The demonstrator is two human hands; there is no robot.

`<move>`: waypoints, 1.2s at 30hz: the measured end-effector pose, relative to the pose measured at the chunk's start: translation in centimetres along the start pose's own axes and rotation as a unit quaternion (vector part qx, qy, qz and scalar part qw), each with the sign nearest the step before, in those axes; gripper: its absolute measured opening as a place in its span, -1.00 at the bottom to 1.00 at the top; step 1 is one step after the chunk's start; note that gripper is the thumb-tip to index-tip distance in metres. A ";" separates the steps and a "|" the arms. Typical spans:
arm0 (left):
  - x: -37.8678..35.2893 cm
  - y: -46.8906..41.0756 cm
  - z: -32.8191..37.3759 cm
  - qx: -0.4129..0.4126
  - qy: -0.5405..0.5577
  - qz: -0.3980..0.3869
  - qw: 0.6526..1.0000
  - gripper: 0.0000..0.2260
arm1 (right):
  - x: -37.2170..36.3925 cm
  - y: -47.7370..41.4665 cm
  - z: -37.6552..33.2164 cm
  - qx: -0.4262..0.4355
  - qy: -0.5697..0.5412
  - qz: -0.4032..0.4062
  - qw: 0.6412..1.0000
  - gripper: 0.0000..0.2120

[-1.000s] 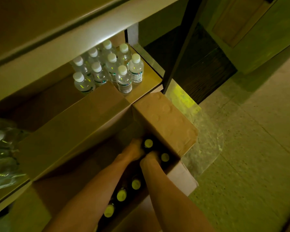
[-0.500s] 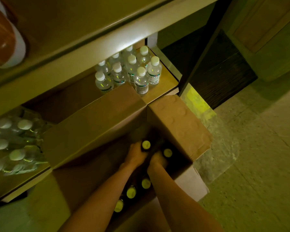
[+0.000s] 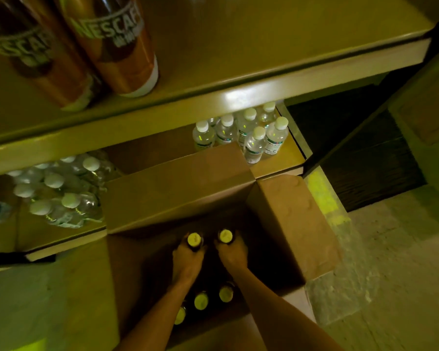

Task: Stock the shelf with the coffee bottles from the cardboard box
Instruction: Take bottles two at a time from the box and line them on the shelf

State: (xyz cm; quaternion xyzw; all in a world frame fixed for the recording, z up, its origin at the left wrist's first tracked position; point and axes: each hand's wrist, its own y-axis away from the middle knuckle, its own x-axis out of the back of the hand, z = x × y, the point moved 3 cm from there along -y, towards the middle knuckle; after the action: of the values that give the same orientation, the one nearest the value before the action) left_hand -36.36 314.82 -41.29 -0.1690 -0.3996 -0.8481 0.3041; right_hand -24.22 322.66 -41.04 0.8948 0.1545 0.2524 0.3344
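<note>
Left hand [image 3: 188, 259] and right hand [image 3: 232, 254] each clamped round a dark, yellow-capped coffee bottle [image 3: 194, 240] inside the brown cardboard box [image 3: 289, 224]. Probably heavy, stiff, slippery; best held below the cap.

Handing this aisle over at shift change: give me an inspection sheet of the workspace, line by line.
Surface: upper shelf mostly bare to the right of two Nescafe bottles standing at its left.
Job's things: open cardboard box on the floor; three yellow-capped bottles remain near its front.
Clutter: loose water bottles and a shrink-wrapped water pack on the lower shelf.
Grippers: left hand grips one coffee bottle; right hand grips another.
Cables: nothing seen.
Surroundings: speckled floor, dim light.
</note>
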 end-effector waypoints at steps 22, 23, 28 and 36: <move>0.2 0.2 -1.5 0.025 0.114 -0.026 0.993 -0.49 | 0.5 -3.0 1.0 0.101 0.094 -0.135 0.981 -0.32; 0.7 0.8 -1.1 0.019 0.108 -0.021 0.994 -0.53 | 1.0 -2.4 0.3 0.114 0.095 -0.138 0.979 -0.35; 3.8 4.6 2.7 -0.035 0.097 0.014 0.995 -0.70 | 4.4 1.1 -3.7 0.172 0.095 -0.137 0.971 -0.50; 8.9 12.3 11.9 -0.206 0.146 0.045 0.967 -0.62 | 11.3 8.6 -11.3 0.296 0.089 -0.124 0.943 -0.53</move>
State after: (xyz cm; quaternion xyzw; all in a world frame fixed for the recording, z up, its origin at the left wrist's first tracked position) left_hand -34.56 314.65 -22.08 -0.1203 -0.1595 -0.9129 0.3560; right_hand -20.21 327.32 -24.01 0.9010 0.3611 0.2308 0.0677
